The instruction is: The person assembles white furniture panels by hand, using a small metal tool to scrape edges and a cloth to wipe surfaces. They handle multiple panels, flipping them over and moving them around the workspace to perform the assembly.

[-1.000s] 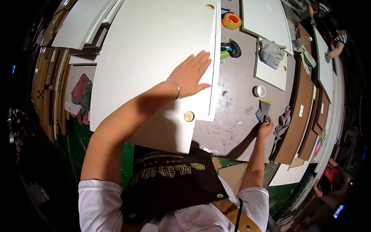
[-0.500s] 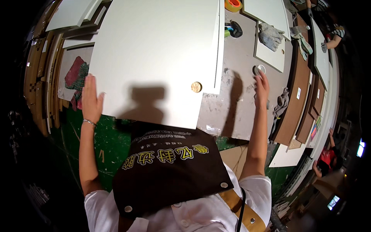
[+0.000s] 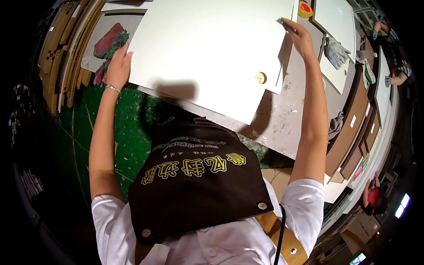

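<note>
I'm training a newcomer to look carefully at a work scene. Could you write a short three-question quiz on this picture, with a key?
1. True or false: the left hand is at the left edge of the large white panel.
2. Which colour is the inner ring of the tape roll? a) blue b) orange c) black
3. Fill the gap: the bracelet is worn on the ____ wrist.

Key: 1 true; 2 b; 3 left.

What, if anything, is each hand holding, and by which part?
The left hand is at the left edge of the white panel, grip unclear. The right hand seems to hold a small grey thing, part unclear.
</note>
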`<state>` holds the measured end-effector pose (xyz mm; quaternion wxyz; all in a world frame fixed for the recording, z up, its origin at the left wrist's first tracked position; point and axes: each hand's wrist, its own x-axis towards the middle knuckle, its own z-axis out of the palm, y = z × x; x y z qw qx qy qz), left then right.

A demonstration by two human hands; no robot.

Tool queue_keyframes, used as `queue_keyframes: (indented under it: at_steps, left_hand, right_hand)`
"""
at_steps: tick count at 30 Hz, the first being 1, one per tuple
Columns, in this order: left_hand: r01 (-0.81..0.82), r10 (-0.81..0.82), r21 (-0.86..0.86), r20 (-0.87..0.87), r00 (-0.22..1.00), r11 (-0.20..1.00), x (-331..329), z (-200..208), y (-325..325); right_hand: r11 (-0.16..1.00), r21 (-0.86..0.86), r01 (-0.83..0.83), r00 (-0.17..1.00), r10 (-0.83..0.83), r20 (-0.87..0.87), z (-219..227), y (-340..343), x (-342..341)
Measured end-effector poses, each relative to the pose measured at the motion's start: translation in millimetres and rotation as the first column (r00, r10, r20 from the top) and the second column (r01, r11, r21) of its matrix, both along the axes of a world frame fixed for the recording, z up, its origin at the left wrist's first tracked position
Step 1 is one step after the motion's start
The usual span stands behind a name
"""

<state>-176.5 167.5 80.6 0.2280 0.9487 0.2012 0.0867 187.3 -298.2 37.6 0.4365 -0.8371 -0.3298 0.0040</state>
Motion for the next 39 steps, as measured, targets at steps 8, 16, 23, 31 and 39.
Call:
queue_keyframes:
  at_steps: [8, 16, 23, 31, 39]
  left_hand:
    - [0.595, -0.569, 0.277, -0.177, 0.803, 0.755, 52.7, 21.5, -87.5]
    - [0.983, -0.98, 0.18, -0.182, 0.08, 0.047, 19.7, 30.1, -84.9]
    - [0.987, -0.961, 0.088, -0.231, 0.149, 0.132, 22.1, 38.9, -5.7]
    - [0.725, -0.705, -0.049, 0.2, 0.681, 0.687, 38.9, -1.5, 52.8]
    - [0.779, -0.726, -0.035, 0.339, 0.598, 0.625, 54.5, -8.3, 74.0]
  right_hand:
    - [0.976, -0.212, 0.045, 0.996, -0.061, -0.069, 66.9, -15.2, -246.8]
    - [0.869, -0.146, 0.473, 0.838, -0.495, -0.232, 62.4, -0.4, -391.3]
    - [0.598, 0.067, 0.799, 0.59, -0.757, -0.282, 22.5, 7.0, -430.6]
    - [0.459, -0.196, 0.867, 0.462, -0.886, -0.033, 42.0, 35.6, -392.1]
    - [0.448, -0.109, 0.887, 0.46, -0.874, 0.155, 30.3, 81.3, -400.9]
